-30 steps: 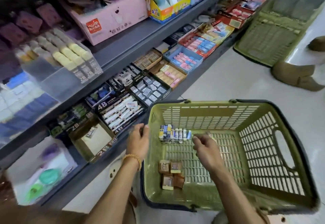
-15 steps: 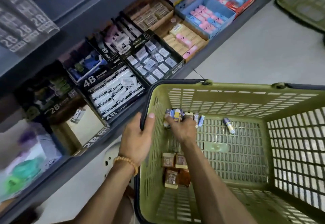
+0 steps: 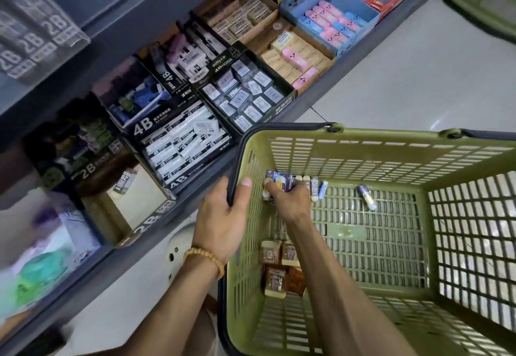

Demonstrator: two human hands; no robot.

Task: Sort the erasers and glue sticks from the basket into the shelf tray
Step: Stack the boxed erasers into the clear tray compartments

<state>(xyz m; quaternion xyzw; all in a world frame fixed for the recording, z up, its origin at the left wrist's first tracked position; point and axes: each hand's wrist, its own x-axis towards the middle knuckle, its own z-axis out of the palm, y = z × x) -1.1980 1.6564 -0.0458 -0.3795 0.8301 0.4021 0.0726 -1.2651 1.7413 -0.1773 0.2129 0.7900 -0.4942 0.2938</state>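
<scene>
A green plastic basket (image 3: 391, 149) stands on the floor beside the shelf. My left hand (image 3: 226, 216) grips its left rim and black handle. My right hand (image 3: 290, 198) reaches into the far left corner and grips some of the small erasers (image 3: 282, 181) lined up there. More white erasers (image 3: 314, 188) stand next to it. A lone glue stick (image 3: 367, 200) lies on the basket floor to the right. Several brown wrapped erasers (image 3: 276, 266) lie near the left wall. An almost empty 2B shelf tray (image 3: 145, 216) holds one eraser (image 3: 125, 182).
The low shelf carries a full 4B eraser tray (image 3: 184, 143), a black tray of small white erasers (image 3: 248, 96), and pink and blue eraser boxes (image 3: 332, 23). Another green basket (image 3: 485, 1) lies at the top right. Pale tiled floor (image 3: 405, 82) runs beside the shelf.
My right hand has moved left across the basket into the far corner and closed on the erasers there. The view has dropped closer to the basket. My left hand keeps hold of the rim.
</scene>
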